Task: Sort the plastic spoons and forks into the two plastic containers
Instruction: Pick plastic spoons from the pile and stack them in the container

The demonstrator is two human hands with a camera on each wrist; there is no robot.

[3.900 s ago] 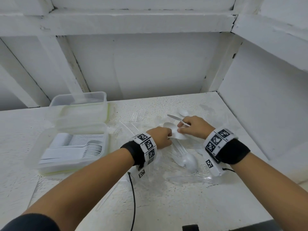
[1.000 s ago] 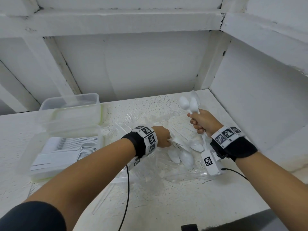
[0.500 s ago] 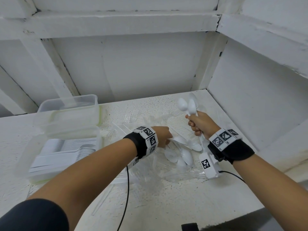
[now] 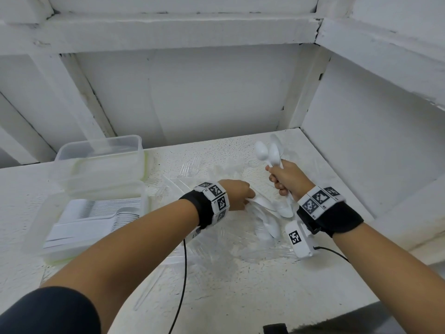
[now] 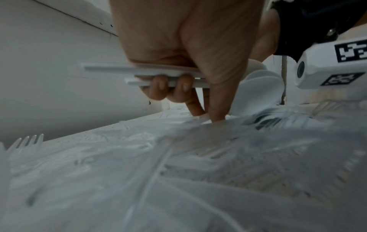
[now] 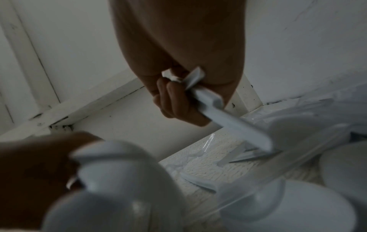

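containers (image 4: 96, 179) left, cutlery pile (image 4: 240, 227) right

Black wristbands (image 4: 202, 208) with checkered tags

Right hand (image 4: 283, 177) raised, fist curled — left hand (image 4: 237, 194) low, fingers curled, thumb pointing down.

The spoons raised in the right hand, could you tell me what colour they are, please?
Plain white spoons, gripped in the right hand; clearest in the head view.
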